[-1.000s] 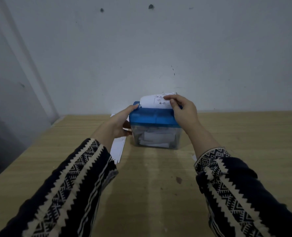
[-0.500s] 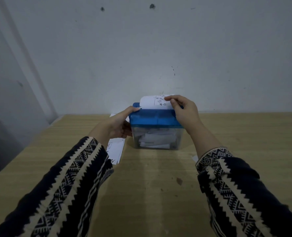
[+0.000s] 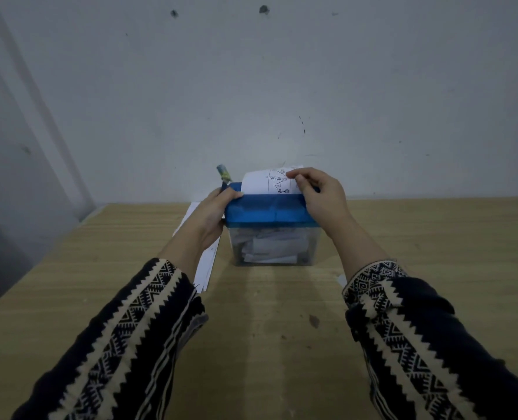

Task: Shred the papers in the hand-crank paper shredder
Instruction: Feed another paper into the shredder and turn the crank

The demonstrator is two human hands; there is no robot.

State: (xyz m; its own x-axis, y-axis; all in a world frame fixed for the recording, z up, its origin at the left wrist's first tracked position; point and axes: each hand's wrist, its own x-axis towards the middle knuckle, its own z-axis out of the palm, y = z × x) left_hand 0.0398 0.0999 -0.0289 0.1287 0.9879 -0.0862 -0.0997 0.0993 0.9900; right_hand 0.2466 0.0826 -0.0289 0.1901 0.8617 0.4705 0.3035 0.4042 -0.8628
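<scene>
The scene is dimly, evenly lit with a cool grey cast, and only soft shadows are thrown on the table [image 3: 433, 237] beside the sleeves [image 3: 124, 344]. The table's edges are bowed by the wide lens, and print on the paper [image 3: 263, 183] is rendered soft.

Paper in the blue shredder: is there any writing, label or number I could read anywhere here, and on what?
Sheet: printed diagram with small boxes, too small to read.
Crank handle: greenish marking, blurred.
Shredder lid: no text visible.
</scene>
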